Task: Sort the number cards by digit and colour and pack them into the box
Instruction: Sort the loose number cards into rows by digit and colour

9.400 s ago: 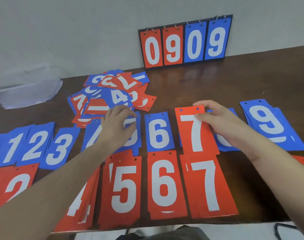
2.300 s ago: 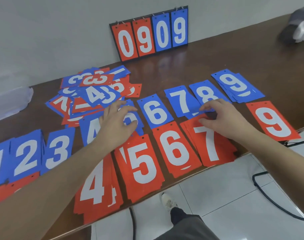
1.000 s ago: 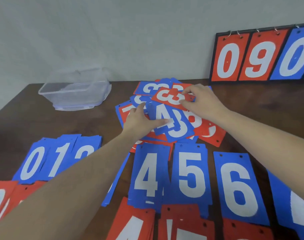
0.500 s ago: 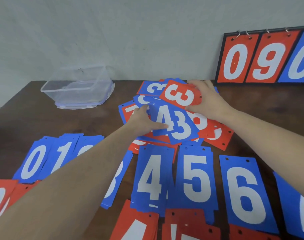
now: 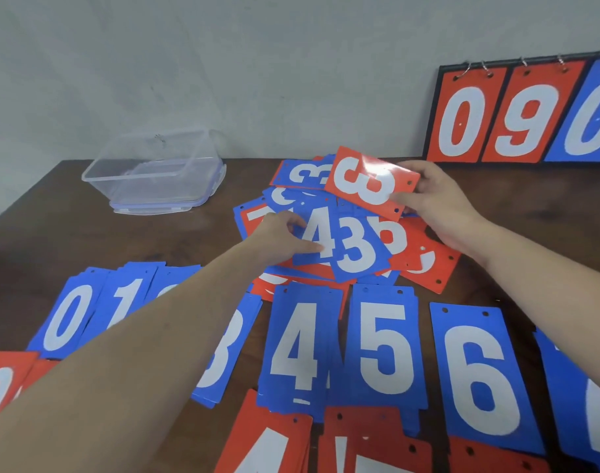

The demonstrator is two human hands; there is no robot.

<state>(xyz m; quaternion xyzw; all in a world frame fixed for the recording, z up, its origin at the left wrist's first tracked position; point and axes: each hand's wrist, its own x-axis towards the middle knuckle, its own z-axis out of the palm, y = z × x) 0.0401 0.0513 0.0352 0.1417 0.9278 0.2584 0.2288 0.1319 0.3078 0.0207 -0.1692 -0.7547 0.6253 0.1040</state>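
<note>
Red 3 card (image 5: 372, 181): glossy orange-red rectangle, white digit, punched holes along one short edge, light glare across its face; it is tilted and lifted clear above the loose heap of mixed cards (image 5: 346, 240) mid-table. Right hand (image 5: 438, 203) pinches it at the holed end, thumb on top, fingers underneath. Left hand (image 5: 281, 238) lies on the heap with thumb and fingers closed on the edge of a blue 4 card (image 5: 314, 233), which overlaps a blue 3 card (image 5: 356, 252). Sorted blue stacks 0, 1, 4 (image 5: 302, 349), 5 (image 5: 382, 346), 6 run along the near side, red stacks below them cut by the frame edge. Clear plastic box (image 5: 155, 172) sits at the far left of the table (image 5: 70, 233), well apart from the cards, near the wall. Versus half a second ago: the red 3 has risen higher off the heap and swung more level; left hand unchanged on the blue 4; box and stacks unmoved
</note>
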